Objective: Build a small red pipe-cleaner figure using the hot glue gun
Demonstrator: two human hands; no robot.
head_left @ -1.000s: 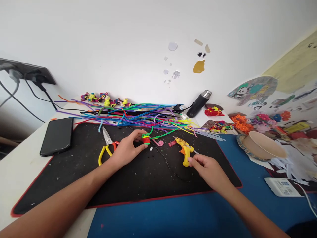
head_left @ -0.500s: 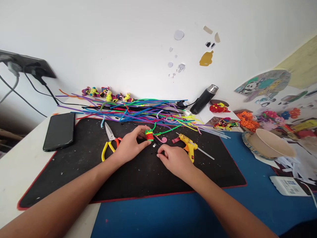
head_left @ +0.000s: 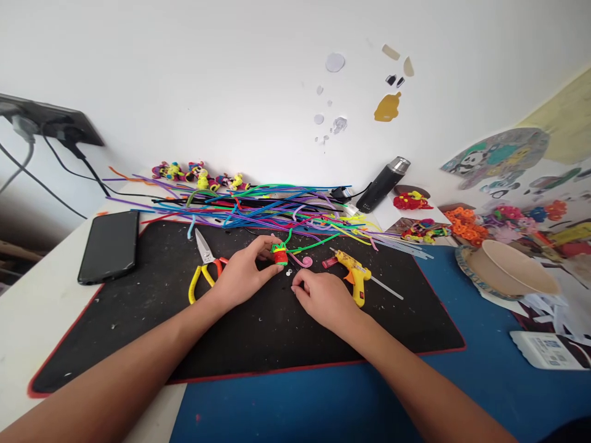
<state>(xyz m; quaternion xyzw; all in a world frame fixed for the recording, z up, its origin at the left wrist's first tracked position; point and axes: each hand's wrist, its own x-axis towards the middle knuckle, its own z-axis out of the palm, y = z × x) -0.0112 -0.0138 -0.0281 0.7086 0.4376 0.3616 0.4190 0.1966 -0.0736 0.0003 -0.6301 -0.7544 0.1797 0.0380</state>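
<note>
Black mat with red edging, two hands at work, assorted craft stock

Mat (head_left: 217, 335): black, flecked with scraps, spread across the lower middle of the frame.

Fuzzy stems (head_left: 258, 208): many colours, heaped in a long loose pile above the mat, across the centre.

Bowl (head_left: 517, 267): pale, at the right of the frame.

My left hand (head_left: 242, 275): centre, thumb and fingers closed around the small red, yellow and green piece.

My right hand (head_left: 329, 301): just right of centre, low over the mat, fingers curled narrow with tips drawn together; whether they pinch anything I cannot tell.

Phone (head_left: 109, 247): black, dark screen up, left of the frame, partly over the mat's corner.

Flask (head_left: 382, 186): black with a silver cap, tilted, right of centre, beyond the mat.

Glue gun (head_left: 356, 277): yellow, on the mat beyond my right hand, a translucent stick jutting from its rear.

Scissors (head_left: 204, 251): blades towards the top of the frame, one handle yellow, one orange, left of my left hand.

Red, yellow and green piece (head_left: 279, 254): near the centre, upright in my left fingertips.

Curl (head_left: 306, 262): pink, wound in a spiral, between the held piece and the glue gun.

Discs (head_left: 289, 272): tiny, white, on the mat between my hands.
</note>
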